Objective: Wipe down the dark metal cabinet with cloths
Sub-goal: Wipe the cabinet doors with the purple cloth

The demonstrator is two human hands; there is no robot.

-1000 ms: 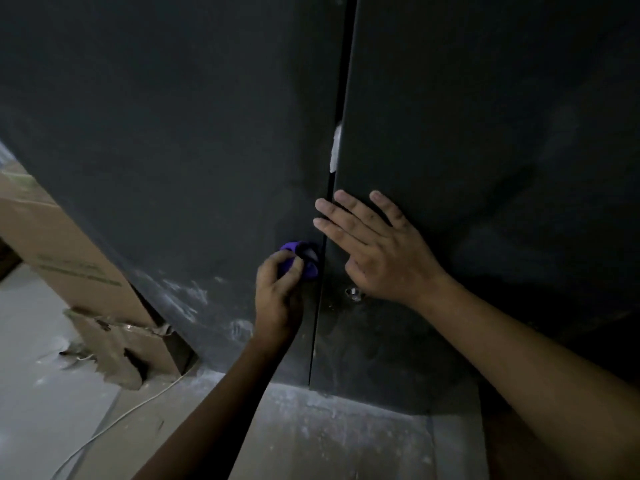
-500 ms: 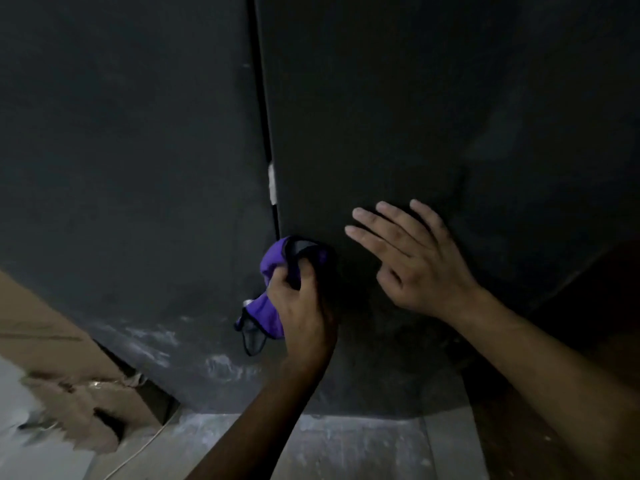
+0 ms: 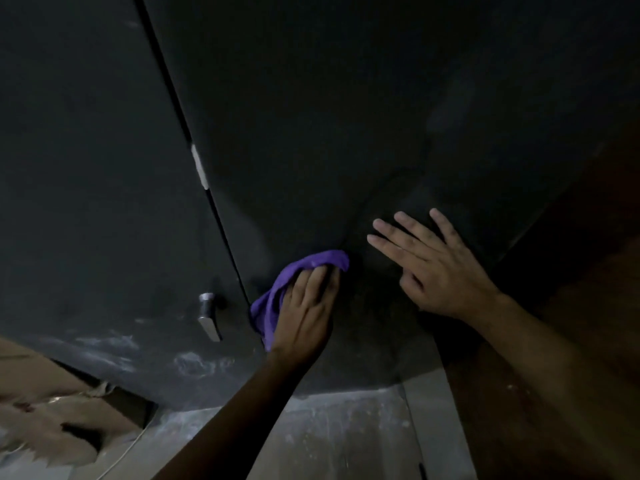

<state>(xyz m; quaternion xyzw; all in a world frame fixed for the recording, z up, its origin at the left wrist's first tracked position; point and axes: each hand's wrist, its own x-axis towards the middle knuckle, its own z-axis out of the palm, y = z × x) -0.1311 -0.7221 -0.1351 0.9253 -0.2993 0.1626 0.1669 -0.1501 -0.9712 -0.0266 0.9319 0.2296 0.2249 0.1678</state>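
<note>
The dark metal cabinet (image 3: 346,116) fills most of the view, with a narrow gap between its two doors. A purple cloth (image 3: 277,292) lies against the right door just right of the gap. My left hand (image 3: 306,313) presses the cloth to the door, fingers laid over it and bent at the tips. My right hand (image 3: 429,268) rests flat on the right door, fingers spread, a short way right of the cloth. A metal handle (image 3: 207,315) sticks out of the left door, left of the cloth.
Torn brown cardboard (image 3: 52,420) leans at the lower left beside the cabinet. A thin white cable (image 3: 124,455) runs over the dusty pale floor (image 3: 329,438). Whitish smears (image 3: 194,363) mark the bottom of the left door. A brown surface (image 3: 571,358) stands at the right.
My left hand has carried the cloth from the door gap rightwards onto the right door and spread over it. The view has swung, and the handle has come into sight.
</note>
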